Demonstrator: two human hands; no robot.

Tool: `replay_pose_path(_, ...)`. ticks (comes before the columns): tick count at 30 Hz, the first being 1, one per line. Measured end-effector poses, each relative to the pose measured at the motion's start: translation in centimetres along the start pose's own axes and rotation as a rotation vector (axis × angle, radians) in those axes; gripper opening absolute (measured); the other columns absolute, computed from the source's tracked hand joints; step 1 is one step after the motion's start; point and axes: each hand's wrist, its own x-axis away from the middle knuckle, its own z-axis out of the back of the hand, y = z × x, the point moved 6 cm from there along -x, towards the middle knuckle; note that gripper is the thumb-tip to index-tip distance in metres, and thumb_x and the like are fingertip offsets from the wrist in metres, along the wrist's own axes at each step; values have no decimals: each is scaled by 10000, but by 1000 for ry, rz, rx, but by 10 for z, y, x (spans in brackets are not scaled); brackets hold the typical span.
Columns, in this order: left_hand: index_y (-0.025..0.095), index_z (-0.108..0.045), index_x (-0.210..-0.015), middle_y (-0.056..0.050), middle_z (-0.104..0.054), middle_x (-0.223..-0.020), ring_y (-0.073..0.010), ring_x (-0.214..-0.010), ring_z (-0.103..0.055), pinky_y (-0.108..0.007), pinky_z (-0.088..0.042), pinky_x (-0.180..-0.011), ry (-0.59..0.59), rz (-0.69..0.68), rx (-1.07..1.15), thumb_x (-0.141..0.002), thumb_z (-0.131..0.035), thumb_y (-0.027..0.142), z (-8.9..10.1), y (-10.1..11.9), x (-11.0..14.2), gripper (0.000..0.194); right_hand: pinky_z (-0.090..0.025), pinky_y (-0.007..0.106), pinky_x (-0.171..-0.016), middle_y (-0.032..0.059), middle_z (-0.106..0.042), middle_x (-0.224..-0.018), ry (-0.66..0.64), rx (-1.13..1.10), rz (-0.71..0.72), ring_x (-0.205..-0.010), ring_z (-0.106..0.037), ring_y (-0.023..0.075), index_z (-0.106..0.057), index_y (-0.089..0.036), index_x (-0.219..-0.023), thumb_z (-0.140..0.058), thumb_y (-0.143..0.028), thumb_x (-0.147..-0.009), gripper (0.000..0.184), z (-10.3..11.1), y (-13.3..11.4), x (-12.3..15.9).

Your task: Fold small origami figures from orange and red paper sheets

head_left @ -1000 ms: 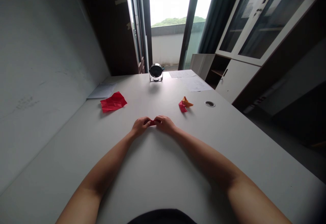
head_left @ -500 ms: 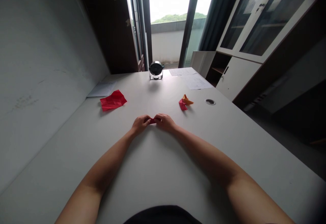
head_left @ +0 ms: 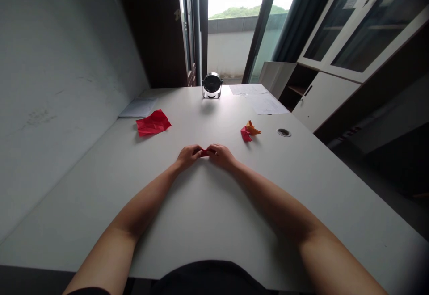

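A small piece of folded red paper is held low over the middle of the table, mostly covered by my fingers. My left hand pinches its left end. At the other end, my right hand has its fingers closed on the same paper. Beyond my left hand lies a creased red paper sheet, partly unfolded. To the right and farther back sit folded paper pieces, one red and one orange, touching each other.
The white table runs along a wall on the left. At its far end stands a round black device on a metal stand. Printed sheets lie back right, another paper back left. A cable hole is at the right.
The camera view has tilted down and shifted slightly, so the near table edge now shows. Both hands keep their hold on the red paper with little visible movement.
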Motion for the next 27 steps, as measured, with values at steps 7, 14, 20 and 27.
replay_pose_path(7,233,-723,-971,-17,-722,-876,-156,-768,-601,-244,-442,-700,5,-12,26,-871,-540,366,0,1,0,247,-398,240,-708,27,-682,-870,2,-8,-8,-748,-547,138,-714,-216,-899,-581,-235,-868,138,-2,2,-1)
replay_pose_path(14,228,-721,-972,-20,-719,-881,-155,-779,-599,-244,-452,-720,-4,1,20,-870,-539,365,-2,-2,-1,250,-393,234,-694,25,-674,-856,-5,-7,-1,-741,-544,133,-710,-210,-890,-583,-226,-866,130,-1,2,-2)
replay_pose_path(20,228,-722,-966,-24,-720,-885,-159,-783,-602,-247,-455,-722,0,3,16,-866,-544,358,-2,-2,-2,242,-397,236,-701,24,-673,-855,5,-13,-1,-747,-546,135,-709,-216,-889,-584,-228,-868,127,-1,2,-1)
replay_pose_path(27,229,-718,-951,-15,-715,-856,-151,-764,-594,-240,-448,-701,4,-4,2,-871,-537,349,-1,0,-1,231,-404,240,-705,29,-676,-863,3,-22,-1,-761,-553,140,-712,-217,-897,-580,-226,-868,136,-1,2,-1)
